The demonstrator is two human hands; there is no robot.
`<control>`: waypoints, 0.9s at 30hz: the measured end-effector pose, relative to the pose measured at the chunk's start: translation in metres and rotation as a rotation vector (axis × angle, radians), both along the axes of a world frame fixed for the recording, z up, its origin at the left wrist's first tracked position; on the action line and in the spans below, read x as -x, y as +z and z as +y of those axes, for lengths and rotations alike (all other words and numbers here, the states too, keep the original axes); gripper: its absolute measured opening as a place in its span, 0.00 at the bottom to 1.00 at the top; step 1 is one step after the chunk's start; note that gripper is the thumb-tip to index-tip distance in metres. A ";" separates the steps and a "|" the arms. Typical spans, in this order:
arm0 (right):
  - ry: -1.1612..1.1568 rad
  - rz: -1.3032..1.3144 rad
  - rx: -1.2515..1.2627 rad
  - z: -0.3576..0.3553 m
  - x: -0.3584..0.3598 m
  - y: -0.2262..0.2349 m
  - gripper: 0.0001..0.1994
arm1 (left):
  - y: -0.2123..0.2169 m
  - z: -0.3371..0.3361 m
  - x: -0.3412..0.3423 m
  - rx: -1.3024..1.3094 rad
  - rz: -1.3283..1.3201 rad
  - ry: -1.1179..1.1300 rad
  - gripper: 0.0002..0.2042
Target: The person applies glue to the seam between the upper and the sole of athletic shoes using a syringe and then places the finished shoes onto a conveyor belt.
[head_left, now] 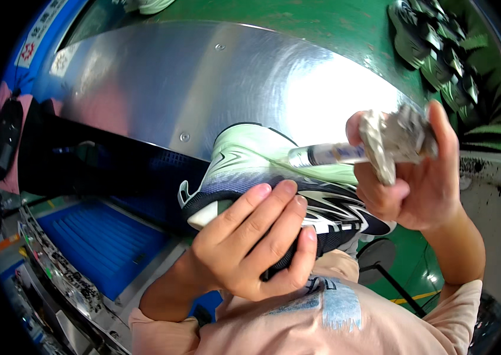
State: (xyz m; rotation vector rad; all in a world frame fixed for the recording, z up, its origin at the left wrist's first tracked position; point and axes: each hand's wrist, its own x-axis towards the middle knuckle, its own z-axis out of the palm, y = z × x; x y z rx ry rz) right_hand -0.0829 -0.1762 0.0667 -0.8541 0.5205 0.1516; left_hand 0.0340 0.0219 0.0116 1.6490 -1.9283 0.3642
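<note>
A pale green and black sneaker [250, 151] lies on its side in front of me, its heel to the left and its laces toward my body. My left hand [256, 236] wraps over the near side of the sneaker, fingers pressed on its upper near the dark lower part. In my right hand [410, 177] is a syringe [333, 154], its plunger end wrapped in crumpled greyish tape. The syringe's tip points left and sits at the edge where the pale green part runs. Whether the tip touches the sneaker, I cannot tell.
A shiny metal tabletop [161, 77] with screws stretches beyond the sneaker. Several similar sneakers [434, 53] stand on a green rack at the far right. To the left lie a blue ribbed panel [105, 245] and a machine with a cluttered edge [61, 266].
</note>
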 end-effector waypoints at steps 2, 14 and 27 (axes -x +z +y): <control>0.069 -0.006 0.150 0.004 -0.005 0.008 0.41 | -0.003 0.005 0.000 -0.007 0.016 0.030 0.08; 0.066 -0.073 0.235 0.005 0.057 0.006 0.50 | -0.018 0.024 0.005 0.016 -0.028 0.055 0.07; -0.234 -0.238 0.163 0.013 0.140 -0.001 0.47 | -0.026 0.036 0.017 -0.029 -0.094 0.118 0.09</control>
